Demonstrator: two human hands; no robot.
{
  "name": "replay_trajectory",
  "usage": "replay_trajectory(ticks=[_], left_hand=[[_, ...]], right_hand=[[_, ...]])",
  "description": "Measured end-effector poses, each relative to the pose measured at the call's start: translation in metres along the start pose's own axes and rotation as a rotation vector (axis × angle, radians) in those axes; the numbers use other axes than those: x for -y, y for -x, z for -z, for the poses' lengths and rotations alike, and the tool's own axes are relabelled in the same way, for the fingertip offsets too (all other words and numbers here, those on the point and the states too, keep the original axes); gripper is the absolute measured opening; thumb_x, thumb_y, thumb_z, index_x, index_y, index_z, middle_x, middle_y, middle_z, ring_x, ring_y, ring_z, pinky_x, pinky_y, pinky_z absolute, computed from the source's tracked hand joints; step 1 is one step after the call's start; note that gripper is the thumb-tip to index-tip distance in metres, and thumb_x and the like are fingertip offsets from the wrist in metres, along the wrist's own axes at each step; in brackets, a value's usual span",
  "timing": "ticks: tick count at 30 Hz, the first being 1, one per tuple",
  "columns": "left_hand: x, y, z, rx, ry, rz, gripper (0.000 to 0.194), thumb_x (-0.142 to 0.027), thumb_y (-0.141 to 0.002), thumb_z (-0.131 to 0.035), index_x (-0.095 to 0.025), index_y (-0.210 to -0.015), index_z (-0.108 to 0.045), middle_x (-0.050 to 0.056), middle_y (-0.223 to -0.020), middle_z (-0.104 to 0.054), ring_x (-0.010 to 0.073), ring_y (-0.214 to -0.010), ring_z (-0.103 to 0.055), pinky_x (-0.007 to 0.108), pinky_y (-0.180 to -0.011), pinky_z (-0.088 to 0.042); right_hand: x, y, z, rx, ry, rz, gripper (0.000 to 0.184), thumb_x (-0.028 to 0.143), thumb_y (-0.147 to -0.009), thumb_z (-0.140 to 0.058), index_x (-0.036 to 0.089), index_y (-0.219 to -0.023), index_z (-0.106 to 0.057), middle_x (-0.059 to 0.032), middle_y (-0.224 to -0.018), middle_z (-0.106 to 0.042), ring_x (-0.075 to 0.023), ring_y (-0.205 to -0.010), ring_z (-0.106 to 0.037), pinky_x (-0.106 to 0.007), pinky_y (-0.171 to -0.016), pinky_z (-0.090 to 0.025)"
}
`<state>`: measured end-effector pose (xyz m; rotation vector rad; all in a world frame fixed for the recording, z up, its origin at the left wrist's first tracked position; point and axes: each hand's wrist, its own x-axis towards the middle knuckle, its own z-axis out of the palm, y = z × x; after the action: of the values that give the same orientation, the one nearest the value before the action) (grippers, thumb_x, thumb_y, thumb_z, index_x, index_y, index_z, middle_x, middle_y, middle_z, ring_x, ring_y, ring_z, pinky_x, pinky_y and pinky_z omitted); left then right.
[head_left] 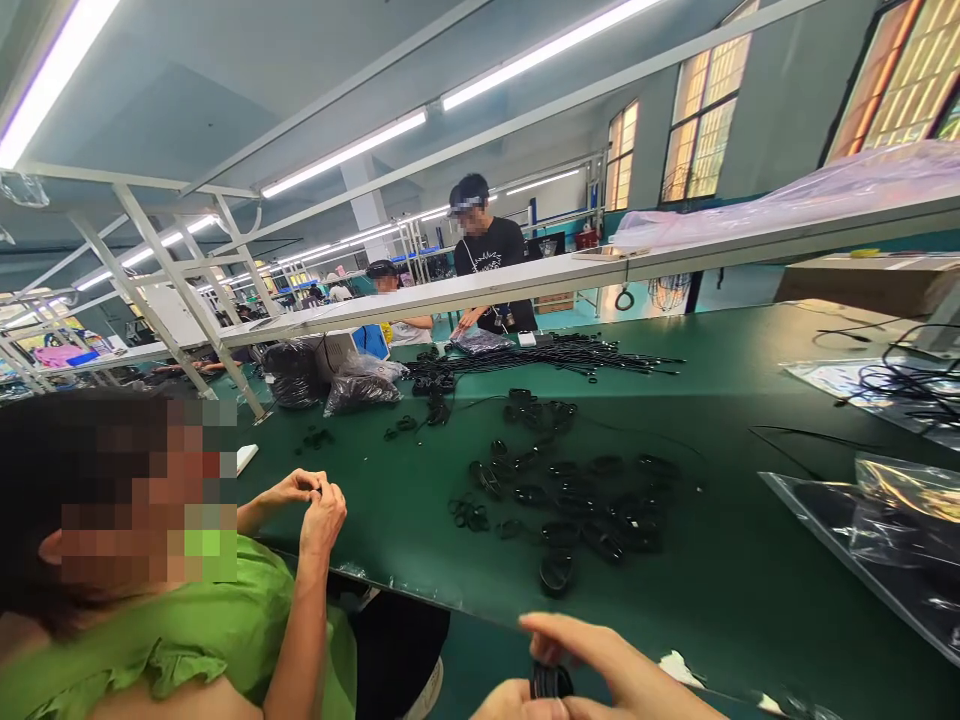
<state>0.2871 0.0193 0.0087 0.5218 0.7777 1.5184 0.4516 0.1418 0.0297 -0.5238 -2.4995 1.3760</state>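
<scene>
While you sit at the long green table (750, 590), start at your far left: a co-worker in a green top (217, 640) leans in beside you, both of that person's hands (315, 500) pinched together over something small and dark just above the table edge. Moving across, tied black bags (360, 385) sit further back, and a spread of coiled black cables (570, 500) lies loose in the middle of the table, with one coil (556, 572) nearest the near edge. Behind them a long bundle of straight black cables (570, 355) runs across, where a person in a black shirt (491, 255) stands working. Down at the bottom edge, your left hand (517, 706) is barely in view, and whether it is gripping I cannot tell. Your right hand (611, 665) has its fingers curled over a small black coil (552, 682) held between the two hands, below the table edge. Judging by the many finished-looking coils and the big uncoiled bundle, the work looks partly done with plenty left. Over on your right, clear plastic bags (892, 520) lie flat, and loose wires (900, 385) trail beyond.
</scene>
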Motion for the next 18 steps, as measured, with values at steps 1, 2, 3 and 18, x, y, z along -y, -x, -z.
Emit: replay_trajectory(ticks=[1,2,3,18], left_hand=[[-0.019,0.0,0.008,-0.002,0.013,-0.02,0.033,-0.042,-0.083,-0.049,-0.016,-0.103,-0.053,0.006,-0.101,-0.057,0.0159,-0.094,-0.055,0.035,-0.079,-0.05],[-0.042,0.001,0.018,-0.003,0.024,-0.041,0.031,-0.044,-0.083,-0.048,-0.017,-0.097,-0.057,0.005,-0.095,-0.06,0.0164,-0.092,-0.057,0.034,-0.076,-0.051],[-0.066,0.003,0.029,-0.009,0.042,-0.075,0.031,-0.046,-0.083,-0.046,-0.019,-0.088,-0.06,0.004,-0.086,-0.062,0.0169,-0.089,-0.059,0.033,-0.071,-0.052],[-0.171,0.003,0.138,-0.282,0.374,-0.472,0.035,-0.009,-0.081,-0.04,-0.008,-0.048,-0.051,0.0,-0.043,-0.054,0.005,-0.044,-0.055,0.009,-0.039,-0.032]], right_hand=[[0.004,-0.002,-0.002,0.071,0.06,0.034,0.04,0.013,-0.065,-0.053,0.028,-0.1,-0.066,-0.0005,-0.098,-0.069,-0.0203,-0.091,-0.061,-0.025,-0.077,-0.046],[0.007,-0.004,-0.005,0.126,0.144,0.08,0.035,0.01,-0.068,-0.048,0.027,-0.092,-0.068,0.0005,-0.089,-0.071,-0.0186,-0.083,-0.063,-0.024,-0.07,-0.046],[0.009,-0.006,-0.007,0.16,0.268,0.145,0.034,0.007,-0.069,-0.044,0.025,-0.084,-0.068,0.0008,-0.08,-0.071,-0.0175,-0.075,-0.064,-0.023,-0.063,-0.045],[-0.001,-0.021,-0.013,0.049,0.989,0.717,0.019,0.007,-0.065,-0.052,0.021,-0.077,-0.053,0.0042,-0.052,-0.058,-0.0145,-0.041,-0.049,-0.031,-0.049,-0.024]])
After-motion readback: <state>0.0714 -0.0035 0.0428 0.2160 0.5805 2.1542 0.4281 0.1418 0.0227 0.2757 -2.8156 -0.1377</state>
